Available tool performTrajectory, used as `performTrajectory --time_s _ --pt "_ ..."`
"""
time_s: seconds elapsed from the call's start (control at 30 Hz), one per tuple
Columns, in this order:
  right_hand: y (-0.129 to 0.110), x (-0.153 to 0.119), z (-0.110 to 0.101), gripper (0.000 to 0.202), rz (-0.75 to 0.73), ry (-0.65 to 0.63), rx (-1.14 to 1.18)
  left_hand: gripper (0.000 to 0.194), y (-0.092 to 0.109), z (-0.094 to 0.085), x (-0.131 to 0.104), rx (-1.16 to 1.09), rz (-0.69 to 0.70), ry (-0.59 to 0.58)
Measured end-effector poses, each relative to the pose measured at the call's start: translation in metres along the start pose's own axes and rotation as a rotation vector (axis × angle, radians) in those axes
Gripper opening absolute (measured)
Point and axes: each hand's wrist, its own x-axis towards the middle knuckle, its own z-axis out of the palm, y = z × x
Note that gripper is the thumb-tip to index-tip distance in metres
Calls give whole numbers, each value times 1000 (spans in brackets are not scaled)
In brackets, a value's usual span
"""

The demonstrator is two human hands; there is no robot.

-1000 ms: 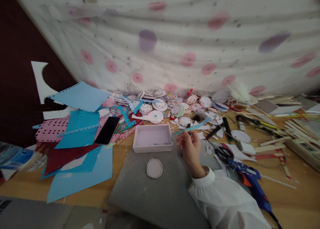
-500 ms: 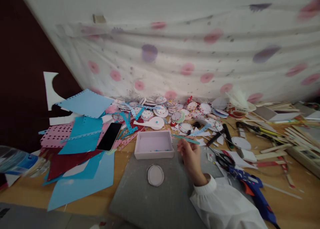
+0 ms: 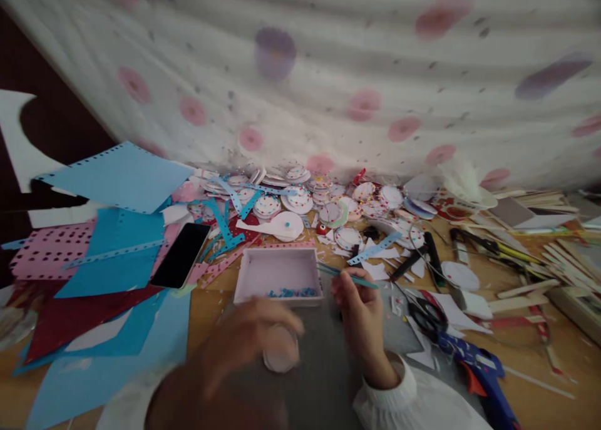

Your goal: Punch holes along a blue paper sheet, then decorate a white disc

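Fingers and thumb of my right hand [image 3: 359, 320] are closed round a thin teal tweezers-like tool [image 3: 361, 281], whose tip points left toward the box. My left hand [image 3: 235, 355], smeared by motion, hangs over the grey mat [image 3: 319, 367], its fingers apart around a small round white disc [image 3: 280, 350]. Whether it touches the disc cannot be made out. Just beyond sits a shallow pinkish-white box [image 3: 280, 255] with small blue bits [image 3: 293, 292] along its near side.
Stacks of decorated white discs [image 3: 295, 198] line the back. Blue sheets [image 3: 113, 248] and a black phone [image 3: 181, 255] lie left. Scissors [image 3: 427, 314], a blue glue gun [image 3: 479, 361] and wooden sticks [image 3: 526, 292] lie right.
My left hand has come in from below to the disc. The view has moved closer and tilted down, showing more blue bits in the box. My right hand still holds the teal tool.
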Motion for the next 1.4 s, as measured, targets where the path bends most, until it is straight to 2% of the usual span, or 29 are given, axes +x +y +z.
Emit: performTrajectory --time_s 0.07,0.13,0.23,0.37,0.5,0.67,0.83,1.03,1.4 --pt "0 -1 -1 16 -110 -28 -121 56 -41 -2 25 176 -23 14" --pt "1 -1 -3 10 -191 -83 -210 86 -76 1 38 341 -86 -35" --pt "2 -2 -5 5 -262 -174 -342 96 -102 7 37 365 -138 -113" --pt "3 -5 -5 7 -460 -250 -613 91 -97 14 27 381 -98 -38" --pt "-1 -8 -2 14 -637 -286 -860 93 -92 18 25 428 -37 34" --pt "-7 -9 2 13 -678 -326 -953 96 -92 20 24 452 -26 50" --pt "-1 -9 1 12 -703 -393 -997 98 -89 20 22 439 -49 30" --pt "-1 -9 2 13 -671 -367 -964 97 -90 20 23 421 -48 28" --pt "-10 -12 -1 3 -331 -63 -440 93 -97 23 25 297 -104 20"
